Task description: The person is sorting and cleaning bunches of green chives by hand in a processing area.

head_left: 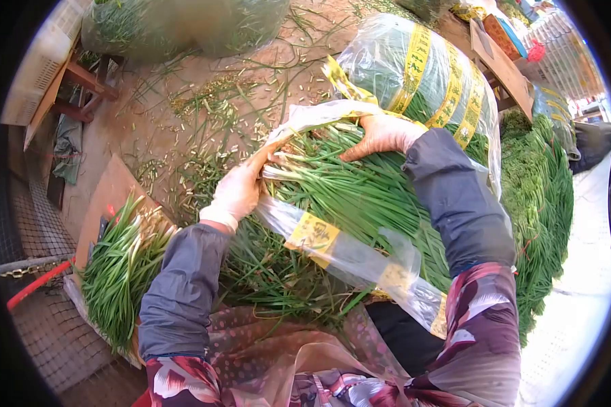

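Note:
An opened clear plastic bag (pixel 360 247) with yellow printed bands lies in front of me, filled with long green chives (pixel 366 183). Their pale root ends point to the upper left. My left hand (pixel 241 190), in a thin whitish glove, grips the bag's edge beside those ends. At the bag's upper rim is my right hand (pixel 383 136), also gloved, its thumb over the chives and its other fingers partly hidden. Both hands are closed around the bag's mouth.
A full, banded bag of chives (pixel 414 68) stands behind. Loose chives (pixel 125 264) rest on a board (pixel 108 197) at left; a tall chive pile (pixel 540 203) is at right. Trimmings (pixel 214 102) litter the floor. A wooden stool (pixel 81 85) stands upper left.

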The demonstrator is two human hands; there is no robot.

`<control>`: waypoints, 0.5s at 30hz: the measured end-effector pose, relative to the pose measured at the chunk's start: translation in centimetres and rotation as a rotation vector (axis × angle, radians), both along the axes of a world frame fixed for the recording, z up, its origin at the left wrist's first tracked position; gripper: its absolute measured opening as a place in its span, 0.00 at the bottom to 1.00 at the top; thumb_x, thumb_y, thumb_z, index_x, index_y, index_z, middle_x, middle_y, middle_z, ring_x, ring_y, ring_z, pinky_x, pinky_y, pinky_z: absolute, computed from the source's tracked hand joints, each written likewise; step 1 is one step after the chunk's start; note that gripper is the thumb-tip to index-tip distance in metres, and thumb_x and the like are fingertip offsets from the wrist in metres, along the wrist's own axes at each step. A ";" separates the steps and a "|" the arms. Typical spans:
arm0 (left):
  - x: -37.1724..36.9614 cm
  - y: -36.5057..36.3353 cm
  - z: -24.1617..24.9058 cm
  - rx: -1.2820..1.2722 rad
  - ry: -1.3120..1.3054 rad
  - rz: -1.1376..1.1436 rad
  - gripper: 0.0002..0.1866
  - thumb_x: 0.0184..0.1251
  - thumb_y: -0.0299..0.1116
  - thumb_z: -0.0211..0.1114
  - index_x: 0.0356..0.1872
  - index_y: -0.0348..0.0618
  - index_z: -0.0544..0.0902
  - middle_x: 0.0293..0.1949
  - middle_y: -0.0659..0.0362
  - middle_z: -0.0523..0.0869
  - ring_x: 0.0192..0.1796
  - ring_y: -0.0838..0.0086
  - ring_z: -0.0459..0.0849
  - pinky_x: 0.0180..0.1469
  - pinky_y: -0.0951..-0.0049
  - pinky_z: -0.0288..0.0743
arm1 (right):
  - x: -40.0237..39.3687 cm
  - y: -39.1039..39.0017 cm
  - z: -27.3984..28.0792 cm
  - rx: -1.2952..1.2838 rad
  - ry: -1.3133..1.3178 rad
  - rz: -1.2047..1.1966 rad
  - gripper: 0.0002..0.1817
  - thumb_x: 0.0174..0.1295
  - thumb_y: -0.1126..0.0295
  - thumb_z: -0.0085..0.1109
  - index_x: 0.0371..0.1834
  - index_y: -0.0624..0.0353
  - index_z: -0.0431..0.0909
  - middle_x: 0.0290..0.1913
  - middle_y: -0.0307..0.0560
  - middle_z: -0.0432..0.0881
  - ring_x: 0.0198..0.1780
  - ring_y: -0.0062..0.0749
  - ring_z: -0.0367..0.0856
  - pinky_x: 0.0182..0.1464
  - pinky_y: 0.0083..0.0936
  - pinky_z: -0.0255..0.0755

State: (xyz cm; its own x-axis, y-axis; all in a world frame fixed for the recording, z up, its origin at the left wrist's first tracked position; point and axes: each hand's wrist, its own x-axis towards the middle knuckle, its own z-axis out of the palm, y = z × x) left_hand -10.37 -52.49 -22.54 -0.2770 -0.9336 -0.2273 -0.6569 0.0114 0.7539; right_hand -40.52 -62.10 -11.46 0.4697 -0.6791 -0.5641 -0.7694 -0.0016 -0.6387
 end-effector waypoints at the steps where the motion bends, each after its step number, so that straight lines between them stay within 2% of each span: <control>1: -0.8 -0.1 2.8 0.031 -0.109 0.013 0.32 0.59 0.17 0.54 0.67 0.46 0.71 0.62 0.48 0.78 0.64 0.56 0.76 0.66 0.67 0.69 | 0.2 0.1 0.6 0.089 0.065 -0.063 0.47 0.42 0.55 0.80 0.67 0.58 0.70 0.61 0.51 0.78 0.62 0.36 0.74 0.64 0.30 0.66; 2: -1.7 -0.3 6.0 0.053 -0.211 0.040 0.32 0.58 0.18 0.56 0.68 0.47 0.71 0.62 0.48 0.78 0.64 0.53 0.76 0.66 0.64 0.69 | -1.8 -1.0 -3.8 -0.204 -0.016 0.043 0.47 0.43 0.54 0.79 0.68 0.58 0.68 0.61 0.51 0.78 0.62 0.36 0.75 0.64 0.29 0.67; 3: -2.2 0.0 7.0 0.052 -0.213 0.040 0.32 0.58 0.18 0.56 0.68 0.47 0.71 0.62 0.48 0.78 0.64 0.53 0.76 0.66 0.64 0.69 | -2.1 -0.8 -3.8 -0.164 -0.019 0.012 0.47 0.41 0.52 0.79 0.67 0.57 0.70 0.58 0.53 0.80 0.59 0.38 0.77 0.62 0.30 0.69; 5: -2.5 1.4 9.0 -0.632 -0.392 0.066 0.32 0.57 0.20 0.60 0.67 0.46 0.71 0.62 0.49 0.77 0.64 0.49 0.75 0.66 0.56 0.68 | -2.0 -0.1 -2.2 -0.183 0.081 0.030 0.46 0.41 0.50 0.79 0.64 0.60 0.73 0.56 0.56 0.81 0.56 0.41 0.79 0.60 0.31 0.70; 6: -2.8 2.1 10.4 -0.632 -0.394 0.066 0.32 0.57 0.20 0.60 0.67 0.46 0.71 0.62 0.49 0.77 0.64 0.49 0.75 0.66 0.56 0.68 | -2.0 0.7 -1.2 -0.230 0.180 0.062 0.44 0.41 0.50 0.78 0.62 0.64 0.75 0.55 0.58 0.81 0.56 0.41 0.79 0.59 0.32 0.70; 7: -3.2 2.9 12.3 -0.724 -0.312 0.120 0.32 0.56 0.20 0.62 0.67 0.43 0.71 0.63 0.48 0.77 0.65 0.48 0.73 0.67 0.54 0.66 | -1.0 2.3 3.7 -0.068 0.123 0.017 0.44 0.45 0.60 0.77 0.66 0.64 0.69 0.61 0.53 0.77 0.63 0.35 0.73 0.65 0.29 0.66; 8: -3.8 3.9 14.1 -0.824 -0.217 0.174 0.32 0.55 0.21 0.63 0.66 0.41 0.71 0.63 0.48 0.76 0.67 0.48 0.72 0.69 0.52 0.64 | -3.8 3.4 5.1 0.014 0.015 -0.088 0.47 0.42 0.66 0.79 0.68 0.63 0.66 0.64 0.50 0.74 0.65 0.32 0.71 0.66 0.27 0.64; 9: -4.1 5.0 14.7 -0.823 -0.218 0.173 0.32 0.55 0.21 0.63 0.66 0.41 0.71 0.63 0.48 0.76 0.67 0.48 0.72 0.69 0.52 0.64 | -4.5 4.3 5.4 -0.080 -0.126 -0.106 0.50 0.41 0.70 0.80 0.71 0.62 0.62 0.66 0.49 0.72 0.66 0.31 0.69 0.68 0.27 0.62; 10: -4.6 6.1 15.2 -0.822 0.055 0.195 0.32 0.54 0.21 0.65 0.65 0.38 0.71 0.64 0.46 0.75 0.67 0.50 0.72 0.69 0.54 0.63 | -5.3 5.5 6.3 -0.187 -0.254 -0.124 0.54 0.40 0.74 0.80 0.74 0.62 0.58 0.68 0.48 0.70 0.67 0.31 0.68 0.69 0.27 0.61; 11: -5.5 7.0 16.2 -0.828 0.351 0.211 0.33 0.53 0.22 0.67 0.65 0.36 0.71 0.64 0.45 0.75 0.68 0.51 0.72 0.70 0.56 0.63 | -6.7 7.7 9.3 -0.150 -0.325 -0.170 0.57 0.39 0.77 0.79 0.76 0.61 0.53 0.69 0.48 0.69 0.68 0.31 0.67 0.70 0.28 0.60; 12: -5.0 7.2 16.4 -0.815 0.279 0.178 0.36 0.53 0.24 0.71 0.66 0.34 0.69 0.66 0.44 0.73 0.69 0.54 0.71 0.71 0.58 0.62 | -7.2 9.6 10.2 -0.075 -0.427 -0.214 0.60 0.39 0.80 0.78 0.78 0.60 0.49 0.70 0.48 0.68 0.68 0.31 0.67 0.71 0.29 0.60; 13: -6.8 8.9 16.2 -0.636 0.465 0.108 0.38 0.53 0.26 0.73 0.67 0.33 0.67 0.66 0.44 0.73 0.69 0.55 0.71 0.71 0.58 0.62 | -8.5 11.3 10.6 -0.035 -0.550 -0.290 0.65 0.36 0.84 0.77 0.79 0.57 0.44 0.70 0.47 0.68 0.70 0.33 0.65 0.72 0.31 0.58; 14: -9.5 11.3 16.3 -0.462 0.653 0.027 0.41 0.53 0.27 0.75 0.69 0.33 0.66 0.66 0.45 0.73 0.69 0.56 0.71 0.70 0.58 0.62 | -10.3 14.8 11.5 -0.103 -0.669 -0.361 0.66 0.33 0.86 0.76 0.79 0.55 0.44 0.69 0.47 0.69 0.69 0.36 0.68 0.70 0.34 0.62; 15: -10.1 11.8 16.1 -0.379 0.684 -0.012 0.44 0.51 0.30 0.78 0.70 0.33 0.64 0.68 0.45 0.70 0.71 0.57 0.68 0.72 0.58 0.60 | -9.9 15.7 12.0 -0.070 -0.653 -0.451 0.67 0.32 0.87 0.76 0.79 0.55 0.44 0.69 0.47 0.70 0.68 0.36 0.70 0.68 0.34 0.65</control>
